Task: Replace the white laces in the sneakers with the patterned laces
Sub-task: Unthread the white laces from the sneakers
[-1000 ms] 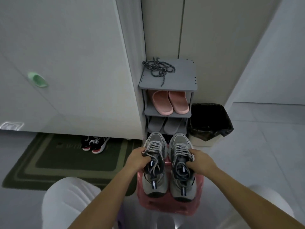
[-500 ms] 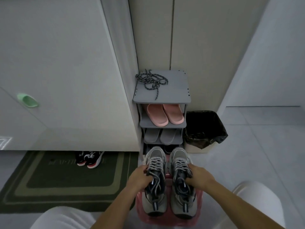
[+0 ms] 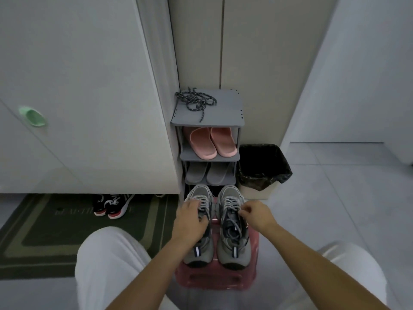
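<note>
Fingers first, as your head camera saw them. Your left hand [image 3: 191,220] lay on top of the left sneaker [image 3: 197,253], with its fingers [image 3: 190,203] bent down over the white laces [image 3: 231,202] and touching them. The back of the hand hid the tips, so you could not tell whether they pinched a lace or only rested there. Your right hand [image 3: 254,212] sat at the outer side of the right sneaker [image 3: 233,253], thumb and forefinger drawn together on a strand of lace near the upper eyelets, the other fingers loosely curled.

Both sneakers stood side by side, toes away from you, on a red plastic stool [image 3: 214,279] between your knees. They were laced in white. The patterned laces [image 3: 195,101] lay in a loose tangle on the top board of the grey shoe rack [image 3: 223,115], well apart from your hands. Pink slippers [image 3: 212,142] and grey slippers [image 3: 207,173] filled the shelves below. A bin [image 3: 261,166] lined with a black bag stood just beside the rack.

Half a second before, each hand gripped its sneaker at the collar. Since then your left hand had slid up onto the lacing, and your right had let go of the shoe and closed on a lace. The sneakers stayed where they were on the stool.
</note>
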{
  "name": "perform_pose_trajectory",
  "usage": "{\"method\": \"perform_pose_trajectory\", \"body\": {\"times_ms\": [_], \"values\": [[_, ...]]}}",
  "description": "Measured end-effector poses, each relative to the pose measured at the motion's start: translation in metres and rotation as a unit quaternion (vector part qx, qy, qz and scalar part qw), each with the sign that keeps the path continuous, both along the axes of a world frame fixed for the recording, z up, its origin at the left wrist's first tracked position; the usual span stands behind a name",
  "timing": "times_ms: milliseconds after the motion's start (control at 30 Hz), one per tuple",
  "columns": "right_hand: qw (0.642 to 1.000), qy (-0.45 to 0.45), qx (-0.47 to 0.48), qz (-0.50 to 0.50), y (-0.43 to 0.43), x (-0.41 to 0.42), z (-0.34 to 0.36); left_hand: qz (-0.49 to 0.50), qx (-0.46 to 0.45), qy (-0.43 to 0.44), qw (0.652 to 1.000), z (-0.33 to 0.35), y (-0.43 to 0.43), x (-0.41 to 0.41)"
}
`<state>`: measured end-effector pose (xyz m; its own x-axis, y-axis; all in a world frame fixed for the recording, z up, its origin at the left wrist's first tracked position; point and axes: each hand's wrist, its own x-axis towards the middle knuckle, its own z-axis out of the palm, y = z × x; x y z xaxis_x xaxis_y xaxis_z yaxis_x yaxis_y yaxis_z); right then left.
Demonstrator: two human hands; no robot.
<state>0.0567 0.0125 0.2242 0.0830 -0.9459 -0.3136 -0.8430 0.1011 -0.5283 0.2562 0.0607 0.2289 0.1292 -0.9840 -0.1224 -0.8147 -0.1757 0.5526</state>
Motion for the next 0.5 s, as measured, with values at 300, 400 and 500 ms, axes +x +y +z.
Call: {"method": "perform_pose_trajectory", "body": {"times_ms": [300, 400, 500], "values": [[0.999, -0.014, 0.004, -0.031, -0.005, 0.012, -0.001, -0.043, 0.019, -0.021, 0.999, 0.009, 0.031, -0.034], [0.999, -0.024, -0.006, -0.022, -0.007, 0.008, -0.008, -0.037, 0.028, 0.001, 0.999, 0.01, 0.028, -0.036], [0.999, -0.046, -0.007, -0.009, -0.012, 0.0, -0.009, -0.031, 0.052, 0.062, 0.996, 0.009, 0.017, -0.044]]}}
